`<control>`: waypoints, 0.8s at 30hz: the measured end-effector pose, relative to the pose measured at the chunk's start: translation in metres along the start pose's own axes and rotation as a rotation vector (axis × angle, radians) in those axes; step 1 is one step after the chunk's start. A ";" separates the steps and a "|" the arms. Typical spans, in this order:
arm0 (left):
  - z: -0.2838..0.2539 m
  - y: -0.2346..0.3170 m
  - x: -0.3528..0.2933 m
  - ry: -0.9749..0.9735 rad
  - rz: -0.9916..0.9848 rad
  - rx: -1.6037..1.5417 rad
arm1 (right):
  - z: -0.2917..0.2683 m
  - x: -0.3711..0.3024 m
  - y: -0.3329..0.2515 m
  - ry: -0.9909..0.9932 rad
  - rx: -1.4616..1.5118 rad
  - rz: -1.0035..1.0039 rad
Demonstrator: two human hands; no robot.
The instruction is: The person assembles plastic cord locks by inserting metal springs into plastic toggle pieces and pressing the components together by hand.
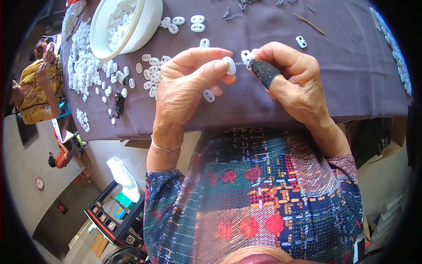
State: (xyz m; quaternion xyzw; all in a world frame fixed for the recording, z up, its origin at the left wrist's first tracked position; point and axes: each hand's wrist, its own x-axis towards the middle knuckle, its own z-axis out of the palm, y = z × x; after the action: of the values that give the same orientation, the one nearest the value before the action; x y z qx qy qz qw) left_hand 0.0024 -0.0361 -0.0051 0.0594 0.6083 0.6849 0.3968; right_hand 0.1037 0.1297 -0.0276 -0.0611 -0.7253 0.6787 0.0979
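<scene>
One white bead (229,66) was pinched tight in the L hand (189,77); the R hand (296,79) gripped another white piece (246,56), w/ a small spring (240,64) btwn them, above the purple cloth (356,79). Prob. spring-fitting; next move seemed to need a straight, soft push. A white tub (150,26) sat up L; ppl (39,94) & a clock (39,183) were far L.

The right hand (296,83) partly hides its white piece (245,57).
</scene>
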 end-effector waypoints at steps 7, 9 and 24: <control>0.001 -0.004 0.000 0.020 0.025 0.030 | 0.000 -0.001 0.001 -0.040 0.001 0.024; 0.001 -0.003 -0.001 0.025 0.029 0.045 | 0.001 -0.001 0.002 -0.039 0.007 0.017; 0.008 -0.005 -0.003 0.061 0.058 0.174 | 0.002 0.001 0.002 -0.104 -0.047 0.048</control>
State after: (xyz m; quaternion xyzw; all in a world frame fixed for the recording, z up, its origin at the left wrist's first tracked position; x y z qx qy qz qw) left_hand 0.0113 -0.0319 -0.0065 0.0902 0.6753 0.6421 0.3514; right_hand 0.1020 0.1284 -0.0292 -0.0455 -0.7435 0.6659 0.0425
